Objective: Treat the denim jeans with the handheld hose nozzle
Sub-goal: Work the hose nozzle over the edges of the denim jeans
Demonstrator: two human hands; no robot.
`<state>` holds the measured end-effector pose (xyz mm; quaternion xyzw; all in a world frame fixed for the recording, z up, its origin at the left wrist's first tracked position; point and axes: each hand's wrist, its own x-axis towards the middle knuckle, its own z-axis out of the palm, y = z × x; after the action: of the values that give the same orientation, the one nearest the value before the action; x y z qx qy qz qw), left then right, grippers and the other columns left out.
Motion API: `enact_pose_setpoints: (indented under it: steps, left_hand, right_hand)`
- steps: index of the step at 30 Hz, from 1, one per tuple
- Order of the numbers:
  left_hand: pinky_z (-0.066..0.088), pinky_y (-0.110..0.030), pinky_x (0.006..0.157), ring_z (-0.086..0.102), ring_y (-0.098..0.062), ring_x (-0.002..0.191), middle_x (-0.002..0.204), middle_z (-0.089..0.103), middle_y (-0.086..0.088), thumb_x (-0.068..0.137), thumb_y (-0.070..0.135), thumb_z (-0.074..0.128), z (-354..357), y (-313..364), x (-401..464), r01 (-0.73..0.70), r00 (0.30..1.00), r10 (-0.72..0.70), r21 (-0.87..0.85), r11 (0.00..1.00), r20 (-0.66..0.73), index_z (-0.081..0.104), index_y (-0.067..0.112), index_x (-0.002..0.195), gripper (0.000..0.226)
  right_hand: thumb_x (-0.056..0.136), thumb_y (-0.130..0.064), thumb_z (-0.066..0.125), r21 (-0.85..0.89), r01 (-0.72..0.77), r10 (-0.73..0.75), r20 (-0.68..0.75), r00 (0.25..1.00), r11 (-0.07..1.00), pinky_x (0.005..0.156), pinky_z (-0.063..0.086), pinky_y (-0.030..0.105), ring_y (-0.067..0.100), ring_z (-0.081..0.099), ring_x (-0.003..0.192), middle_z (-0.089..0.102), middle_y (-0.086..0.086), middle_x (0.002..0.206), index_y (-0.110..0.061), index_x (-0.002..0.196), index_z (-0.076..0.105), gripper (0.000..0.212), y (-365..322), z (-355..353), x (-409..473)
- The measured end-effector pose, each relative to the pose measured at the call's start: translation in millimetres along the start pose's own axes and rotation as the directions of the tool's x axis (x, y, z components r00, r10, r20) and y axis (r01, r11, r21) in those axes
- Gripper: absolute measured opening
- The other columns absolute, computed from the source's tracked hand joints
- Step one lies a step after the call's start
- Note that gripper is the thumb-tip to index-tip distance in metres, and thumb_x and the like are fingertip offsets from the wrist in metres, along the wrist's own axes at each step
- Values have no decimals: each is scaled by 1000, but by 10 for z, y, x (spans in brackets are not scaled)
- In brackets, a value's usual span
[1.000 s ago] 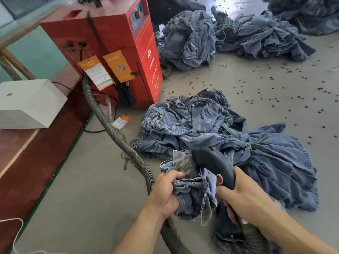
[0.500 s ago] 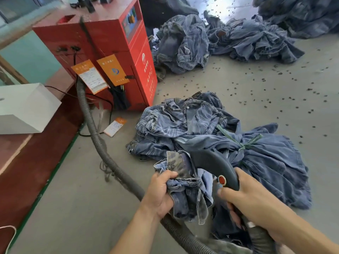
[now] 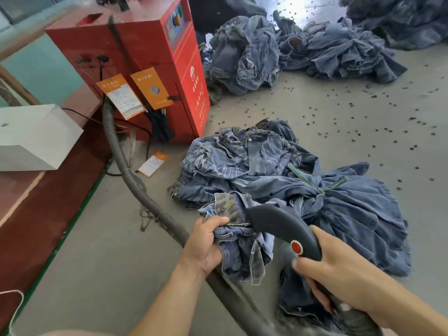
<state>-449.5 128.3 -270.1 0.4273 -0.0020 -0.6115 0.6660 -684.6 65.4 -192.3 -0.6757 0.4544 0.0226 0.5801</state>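
**Nozzle tip against a bunched pair of jeans**

The denim jeans [image 3: 242, 248] hang bunched in the left hand [image 3: 206, 246], whose fingers are curled tightly around the fabric, above the grey floor [image 3: 97, 251]. The dark nozzle [image 3: 278, 224] touches the fabric with its tip (a red button [image 3: 296, 247] sits on top). The right hand [image 3: 339, 280] grips the handle, fingers wrapped around it, thumb just below the button. The ribbed hose [image 3: 135, 180] runs to the red machine [image 3: 145, 69]. A jeans pile [image 3: 291, 180] lies just behind; more heaps [image 3: 303, 52] are farther away.
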Motion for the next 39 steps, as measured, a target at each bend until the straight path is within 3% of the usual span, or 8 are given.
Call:
enact_pose_setpoints:
  steps: [3,10,13,16,23,28,34,39]
  left_hand:
    - [61,-57,84,70,-47,96,115,63,-41,82,-11,55,24,-45,-21,24,1000,-24,24,999,-3,60,-18,118,37]
    - [61,-60,83,70,-50,101,118,68,-35,91,-22,45,4,-220,-114,87,995,-93,219,972,17,61,-7,125,40]
    - [60,-60,82,70,-52,101,115,69,-36,89,-24,41,-13,-218,-85,68,998,-68,187,980,-6,70,-3,113,43]
    - [56,-67,88,66,-57,107,118,66,-40,88,-25,39,-17,-238,-98,70,996,-77,172,983,34,73,-3,109,45]
    - [61,-58,74,70,-54,100,113,70,-36,86,-27,34,-100,-243,-77,73,997,-75,192,979,5,63,-6,120,50]
    - [55,-71,86,64,-60,106,113,65,-39,79,-22,42,-90,-218,-30,83,997,-81,264,961,-18,59,-11,122,48]
    - [61,-53,68,73,-49,93,106,73,-31,72,-19,40,-97,-337,-73,121,992,-128,311,943,2,74,-1,105,51]
    - [58,-62,80,70,-52,101,109,71,-32,66,-18,39,-166,-241,56,74,997,-78,237,969,5,73,-7,104,52]
  right_hand:
    - [90,-36,61,-24,-18,20,63,998,1000,48,44,32,27,53,43,65,24,64,-18,103,48,25,-31,-4,6]
    - [95,-17,65,142,108,-68,-259,963,984,44,47,34,29,54,43,63,20,58,-26,96,50,17,-28,-152,110]
    - [86,-30,65,79,47,-38,-121,992,996,45,47,31,26,57,43,65,17,59,-35,85,49,17,-40,-146,-13]
    - [85,-31,62,56,-18,17,19,1000,998,50,46,35,27,55,43,65,24,63,-25,95,48,18,-66,11,69]
    - [94,-10,64,302,14,41,-175,984,953,46,47,36,30,50,49,59,20,61,-13,105,50,18,14,-210,254]
    - [86,-32,63,120,-17,14,22,1000,993,46,46,33,29,53,45,64,18,63,-25,92,50,15,-36,-96,108]
    - [95,-8,62,249,-3,45,-165,985,969,46,45,35,30,50,50,58,20,62,-9,101,47,16,11,-170,350]
    - [86,-29,61,133,-25,32,-50,998,991,47,46,32,27,54,43,62,15,59,-24,93,48,16,96,-97,68]
